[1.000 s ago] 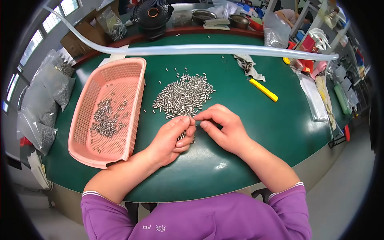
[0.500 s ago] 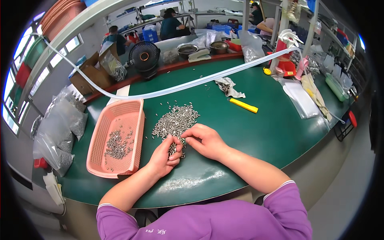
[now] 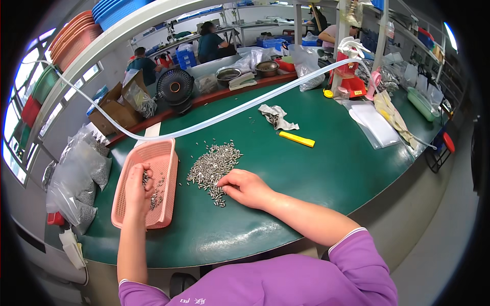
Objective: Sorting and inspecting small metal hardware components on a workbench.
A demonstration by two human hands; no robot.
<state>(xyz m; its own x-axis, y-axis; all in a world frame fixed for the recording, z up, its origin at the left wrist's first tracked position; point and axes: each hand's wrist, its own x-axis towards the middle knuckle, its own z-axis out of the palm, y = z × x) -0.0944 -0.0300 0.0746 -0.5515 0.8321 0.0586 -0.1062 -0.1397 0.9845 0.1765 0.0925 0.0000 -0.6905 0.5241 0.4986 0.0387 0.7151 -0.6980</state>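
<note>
A loose pile of small silver metal pins point(image 3: 214, 164) lies on the green table point(image 3: 326, 168). My right hand point(image 3: 246, 187) rests at the near edge of the pile, fingers curled over a few pins. My left hand point(image 3: 137, 189) is over the pink plastic basket point(image 3: 126, 200), fingers apart above the pins scattered inside it. Whether the left hand still holds any pins is hidden.
A clear hose point(image 3: 214, 118) arcs across the table. A yellow utility knife point(image 3: 296, 138) and a crumpled rag point(image 3: 276, 116) lie behind the pile. Plastic bags of parts point(image 3: 81, 173) sit at the left, a black fan point(image 3: 174, 87) at the back. Other people work at far benches.
My left hand has left the pile and moved left over the pink basket. My right hand stays at the pile. The camera has tilted up, showing more of the room.
</note>
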